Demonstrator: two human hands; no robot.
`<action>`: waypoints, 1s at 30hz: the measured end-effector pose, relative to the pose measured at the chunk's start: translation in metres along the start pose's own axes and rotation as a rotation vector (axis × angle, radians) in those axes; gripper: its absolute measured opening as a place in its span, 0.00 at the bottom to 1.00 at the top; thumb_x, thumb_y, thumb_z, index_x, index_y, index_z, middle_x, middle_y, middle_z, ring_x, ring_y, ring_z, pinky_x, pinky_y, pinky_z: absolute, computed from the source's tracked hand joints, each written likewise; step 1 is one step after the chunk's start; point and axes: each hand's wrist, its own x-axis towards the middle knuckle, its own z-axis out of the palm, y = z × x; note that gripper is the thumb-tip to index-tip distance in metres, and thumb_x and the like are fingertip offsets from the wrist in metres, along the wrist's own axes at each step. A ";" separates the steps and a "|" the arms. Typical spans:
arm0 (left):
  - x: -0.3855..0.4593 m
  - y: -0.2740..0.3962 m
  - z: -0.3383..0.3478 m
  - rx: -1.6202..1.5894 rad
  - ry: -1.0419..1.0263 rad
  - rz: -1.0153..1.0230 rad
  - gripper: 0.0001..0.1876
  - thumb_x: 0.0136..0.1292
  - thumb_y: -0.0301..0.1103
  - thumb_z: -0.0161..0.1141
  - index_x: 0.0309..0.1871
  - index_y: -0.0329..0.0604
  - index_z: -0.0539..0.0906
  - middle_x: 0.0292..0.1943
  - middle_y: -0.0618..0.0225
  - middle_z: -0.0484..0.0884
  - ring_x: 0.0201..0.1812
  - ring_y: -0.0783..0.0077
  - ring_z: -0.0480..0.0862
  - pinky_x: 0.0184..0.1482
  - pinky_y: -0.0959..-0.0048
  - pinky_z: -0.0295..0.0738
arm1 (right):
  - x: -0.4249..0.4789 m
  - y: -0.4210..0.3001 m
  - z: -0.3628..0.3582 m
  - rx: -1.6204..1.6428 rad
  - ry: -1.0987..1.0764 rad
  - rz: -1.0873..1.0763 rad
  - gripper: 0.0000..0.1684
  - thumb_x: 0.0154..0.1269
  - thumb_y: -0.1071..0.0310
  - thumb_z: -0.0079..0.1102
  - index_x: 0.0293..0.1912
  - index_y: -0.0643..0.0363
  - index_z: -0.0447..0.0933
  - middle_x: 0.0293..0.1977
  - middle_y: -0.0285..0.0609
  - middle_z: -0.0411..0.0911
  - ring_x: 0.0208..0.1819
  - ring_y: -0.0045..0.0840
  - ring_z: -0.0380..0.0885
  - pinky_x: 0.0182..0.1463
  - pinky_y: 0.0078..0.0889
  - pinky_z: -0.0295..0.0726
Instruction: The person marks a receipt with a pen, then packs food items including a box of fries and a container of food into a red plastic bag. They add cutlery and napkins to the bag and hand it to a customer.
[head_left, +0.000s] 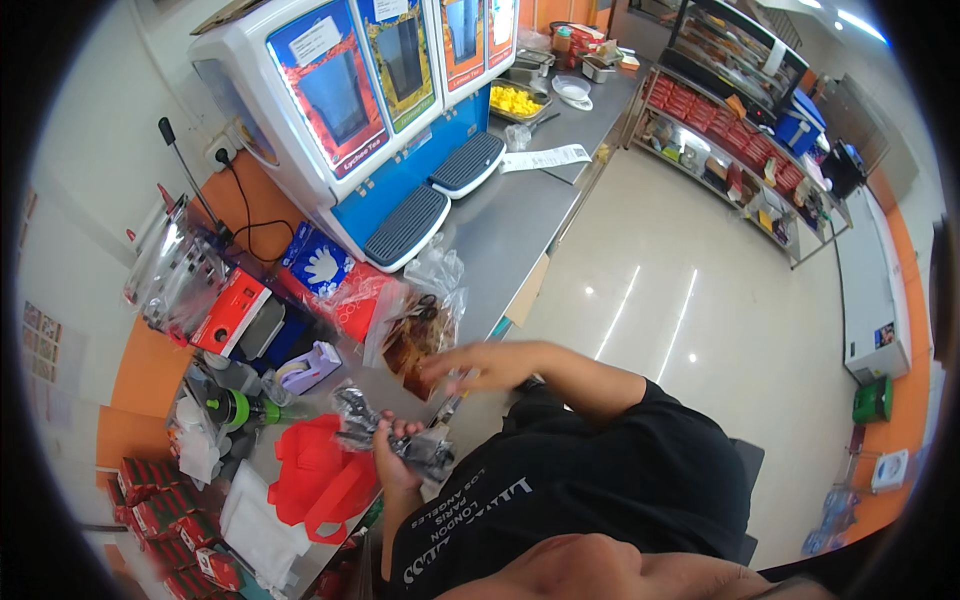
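My left hand (397, 461) is closed around a bundle of black plastic items in clear wrap (356, 409), perhaps cutlery. It is low, close to my body, beside a red fabric carrier bag (319, 465) on the metal counter. My right hand (487, 367) is blurred, with its fingers spread and nothing visible in them. Those fingers are over or just beside a clear plastic bag with brown contents (409, 356) at the counter's edge; contact cannot be told. Black looped handles, likely of scissors (427, 304), show at that bag's upper end.
A drink dispenser (330, 157) stands along the wall side. Nearby are a blue glove pack (319, 259), a purple tape dispenser (311, 367) and a green-lidded bottle (240, 409). Farther along sits a tray of yellow food (514, 101). Stacked red-green packs (161, 510) fill the lower left.
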 end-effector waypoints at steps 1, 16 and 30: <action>0.006 0.003 0.002 -0.036 -0.092 0.007 0.19 0.76 0.46 0.57 0.61 0.47 0.71 0.32 0.75 0.70 0.38 0.73 0.77 0.54 0.62 0.76 | -0.007 0.017 -0.031 0.039 0.090 0.100 0.27 0.77 0.58 0.59 0.68 0.62 0.74 0.65 0.57 0.76 0.67 0.46 0.76 0.69 0.40 0.75; 0.151 -0.121 0.172 0.043 -0.306 -0.321 0.35 0.61 0.41 0.72 0.68 0.48 0.67 0.28 0.75 0.70 0.35 0.73 0.73 0.50 0.65 0.67 | -0.150 0.388 -0.475 -0.481 1.154 0.689 0.20 0.63 0.66 0.69 0.54 0.59 0.81 0.53 0.51 0.83 0.56 0.41 0.82 0.60 0.41 0.80; 0.155 -0.160 0.227 0.012 -0.047 -0.122 0.31 0.65 0.42 0.69 0.66 0.49 0.65 0.29 0.75 0.68 0.36 0.75 0.72 0.53 0.65 0.68 | -0.119 0.461 -0.533 -0.788 0.464 0.986 0.29 0.56 0.46 0.76 0.52 0.51 0.81 0.55 0.44 0.81 0.62 0.39 0.77 0.66 0.65 0.66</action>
